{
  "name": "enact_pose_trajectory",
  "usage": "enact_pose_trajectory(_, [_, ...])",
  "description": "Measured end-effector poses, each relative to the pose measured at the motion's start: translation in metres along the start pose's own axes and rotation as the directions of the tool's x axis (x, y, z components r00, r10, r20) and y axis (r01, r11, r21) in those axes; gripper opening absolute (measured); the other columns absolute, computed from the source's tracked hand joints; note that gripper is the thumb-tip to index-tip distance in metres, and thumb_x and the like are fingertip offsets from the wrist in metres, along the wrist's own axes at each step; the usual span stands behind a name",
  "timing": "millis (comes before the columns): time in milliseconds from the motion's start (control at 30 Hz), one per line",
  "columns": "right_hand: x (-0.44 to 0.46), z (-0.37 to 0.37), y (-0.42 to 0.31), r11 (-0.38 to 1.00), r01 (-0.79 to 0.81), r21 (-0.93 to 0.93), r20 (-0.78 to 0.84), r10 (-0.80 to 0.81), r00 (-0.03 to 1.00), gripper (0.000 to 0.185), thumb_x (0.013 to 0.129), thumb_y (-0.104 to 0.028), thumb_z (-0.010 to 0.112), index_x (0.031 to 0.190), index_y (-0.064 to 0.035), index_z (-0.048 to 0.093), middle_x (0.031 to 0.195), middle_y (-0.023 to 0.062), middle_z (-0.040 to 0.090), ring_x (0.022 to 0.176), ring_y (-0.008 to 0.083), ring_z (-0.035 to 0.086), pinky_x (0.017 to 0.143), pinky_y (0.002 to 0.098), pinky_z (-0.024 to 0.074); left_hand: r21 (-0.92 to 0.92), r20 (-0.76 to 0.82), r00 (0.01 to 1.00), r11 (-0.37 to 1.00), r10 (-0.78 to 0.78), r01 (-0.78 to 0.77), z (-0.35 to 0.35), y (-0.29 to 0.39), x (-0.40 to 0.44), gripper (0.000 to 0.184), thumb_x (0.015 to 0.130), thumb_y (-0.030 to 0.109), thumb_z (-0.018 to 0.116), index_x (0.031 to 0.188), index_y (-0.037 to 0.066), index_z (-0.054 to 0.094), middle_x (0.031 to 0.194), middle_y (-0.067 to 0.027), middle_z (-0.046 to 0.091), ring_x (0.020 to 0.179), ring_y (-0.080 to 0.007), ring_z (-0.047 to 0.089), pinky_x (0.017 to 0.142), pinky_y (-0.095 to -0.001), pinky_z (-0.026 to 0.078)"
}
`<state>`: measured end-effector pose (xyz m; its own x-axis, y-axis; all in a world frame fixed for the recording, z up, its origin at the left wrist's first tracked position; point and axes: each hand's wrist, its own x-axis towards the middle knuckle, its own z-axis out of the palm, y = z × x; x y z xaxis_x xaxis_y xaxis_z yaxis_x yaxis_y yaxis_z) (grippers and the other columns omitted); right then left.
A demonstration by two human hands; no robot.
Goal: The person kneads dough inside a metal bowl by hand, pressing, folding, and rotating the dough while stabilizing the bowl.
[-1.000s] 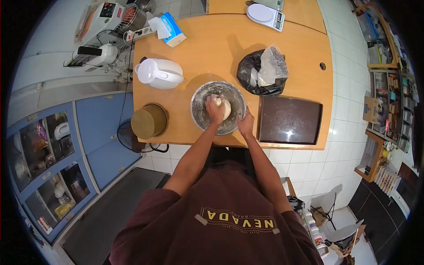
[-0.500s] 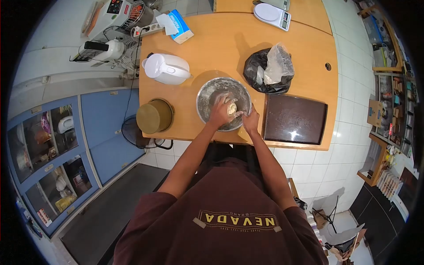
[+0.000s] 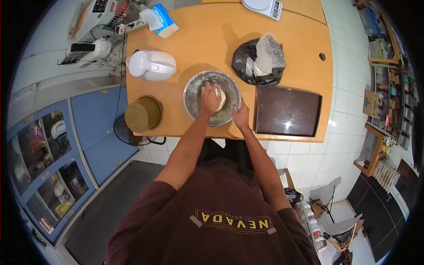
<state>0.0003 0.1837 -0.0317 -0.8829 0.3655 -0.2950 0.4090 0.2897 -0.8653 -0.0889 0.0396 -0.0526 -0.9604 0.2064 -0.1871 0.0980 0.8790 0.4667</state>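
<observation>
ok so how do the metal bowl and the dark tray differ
The bowl is round and deep; the tray is rectangular and shallow. The bowl is grey metal, the tray dark brown. The bowl holds dough; the tray holds none. Both sit on the table.

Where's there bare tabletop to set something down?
Widest patch: table between the electric kettle and black plastic bag. Another: right of the bag. Crowded: right of the metal bowl, where the right hand and baking tray sit close.

I observe a light-brown wooden table (image 3: 198, 35) standing on a white square-tiled floor (image 3: 304, 157). A blue cabinet (image 3: 97, 128) with transparent panels flanks one side; grey-framed, loaded shelving (image 3: 383, 65) occupies the opposite side.
</observation>
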Motion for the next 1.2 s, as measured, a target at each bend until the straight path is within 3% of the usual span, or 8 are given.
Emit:
enact_pose_trajectory(200, [-0.001, -0.002, -0.011, 0.997, -0.021, 0.078, 0.013, 0.02, 1.0, 0.05, 0.082, 0.001, 0.059, 0.131, -0.0002, 0.057, 0.114, 0.0262, 0.07, 0.113, 0.0421, 0.065, 0.095, 0.0433, 0.0515, -0.193, -0.152, 0.988, 0.98, 0.018, -0.048, 0.009, -0.014, 0.013, 0.034, 0.087, 0.018, 0.066, 0.117, 0.002, 0.064, 0.113, -0.0254, 0.056, 0.108, -0.0459, 0.054, 0.095, -0.0537, 0.044])
enact_pose_trajectory(333, [0.001, -0.001, -0.007, 0.998, 0.048, 0.039, -0.008, -0.048, 0.999, 0.045, 0.081, 0.0, 0.058, 0.126, 0.0021, 0.06, 0.111, 0.026, 0.071, 0.111, 0.042, 0.066, 0.095, 0.043, 0.0517, -0.312, -0.046, 0.977, 0.926, 0.208, -0.212, -0.004, -0.03, -0.003, 0.048, 0.081, 0.021, 0.077, 0.123, 0.006, 0.061, 0.12, -0.0222, 0.054, 0.115, -0.0445, 0.052, 0.097, -0.0523, 0.044])
enact_pose_trajectory(467, [0.001, 0.0, -0.007, 0.997, -0.057, 0.051, 0.015, 0.057, 0.998, 0.047, 0.076, 0.001, 0.062, 0.123, 0.0032, 0.062, 0.112, 0.0273, 0.07, 0.11, 0.0429, 0.066, 0.098, 0.0454, 0.0505, -0.154, 0.179, 0.967, 0.976, 0.179, -0.153, -0.037, -0.024, -0.032, 0.081, 0.073, 0.026, 0.086, 0.143, 0.008, 0.049, 0.141, -0.0216, 0.041, 0.125, -0.0445, 0.049, 0.105, -0.0516, 0.044])
enact_pose_trajectory(700, [-0.005, 0.011, -0.003, 0.983, -0.182, 0.013, -0.05, 0.183, 0.982, 0.042, 0.08, -0.003, 0.06, 0.12, 0.0023, 0.065, 0.104, 0.0271, 0.072, 0.103, 0.0436, 0.069, 0.091, 0.0463, 0.0534, 0.021, 0.386, 0.912, 0.987, 0.139, -0.159, -0.104, -0.023, -0.049, 0.087, 0.066, 0.033, 0.089, 0.141, 0.008, 0.052, 0.142, -0.0238, 0.039, 0.127, -0.0467, 0.047, 0.107, -0.0518, 0.043])
enact_pose_trajectory(900, [-0.009, 0.021, 0.017, 0.952, -0.305, 0.017, -0.078, 0.306, 0.949, 0.042, 0.084, -0.01, 0.059, 0.124, -0.0033, 0.065, 0.107, 0.0278, 0.071, 0.107, 0.0437, 0.068, 0.09, 0.047, 0.0531, -0.076, 0.279, 0.887, 0.93, 0.367, -0.361, -0.084, -0.042, -0.03, 0.095, 0.072, 0.05, 0.086, 0.143, 0.001, 0.047, 0.146, -0.0267, 0.035, 0.135, -0.0498, 0.037, 0.113, -0.0522, 0.036])
enact_pose_trajectory(1033, [-0.025, 0.022, 0.022, 0.942, -0.334, 0.012, -0.076, 0.334, 0.939, 0.04, 0.087, -0.014, 0.062, 0.124, -0.0015, 0.064, 0.104, 0.0274, 0.072, 0.105, 0.0397, 0.07, 0.088, 0.0468, 0.0529, -0.278, 0.314, 0.861, 0.906, 0.401, -0.321, -0.047, -0.049, -0.013, 0.09, 0.075, 0.053, 0.083, 0.139, -0.001, 0.05, 0.136, -0.0283, 0.049, 0.132, -0.0521, 0.041, 0.114, -0.052, 0.036])
enact_pose_trajectory(1067, [-0.028, 0.027, 0.033, 0.925, -0.372, 0.07, -0.03, 0.375, 0.927, 0.039, 0.088, -0.014, 0.062, 0.124, -0.0002, 0.064, 0.104, 0.0264, 0.072, 0.104, 0.0385, 0.07, 0.086, 0.0464, 0.0549, -0.268, 0.146, 0.866, 0.862, 0.478, -0.431, -0.038, -0.05, -0.018, 0.075, 0.079, 0.046, 0.081, 0.134, 0.0, 0.055, 0.126, -0.0276, 0.055, 0.125, -0.0519, 0.046, 0.11, -0.0529, 0.038])
enact_pose_trajectory(1200, [-0.048, 0.037, 0.051, 0.827, -0.464, 0.318, 0.056, 0.472, 0.88, 0.037, 0.092, -0.009, 0.058, 0.126, 0.0038, 0.06, 0.108, 0.0228, 0.07, 0.1, 0.0361, 0.071, 0.077, 0.0459, 0.0633, -0.168, 0.227, 0.884, 0.91, 0.409, -0.378, -0.034, -0.037, -0.018, 0.066, 0.081, 0.029, 0.077, 0.14, 0.009, 0.054, 0.134, -0.0236, 0.051, 0.129, -0.0475, 0.043, 0.107, -0.0549, 0.042])
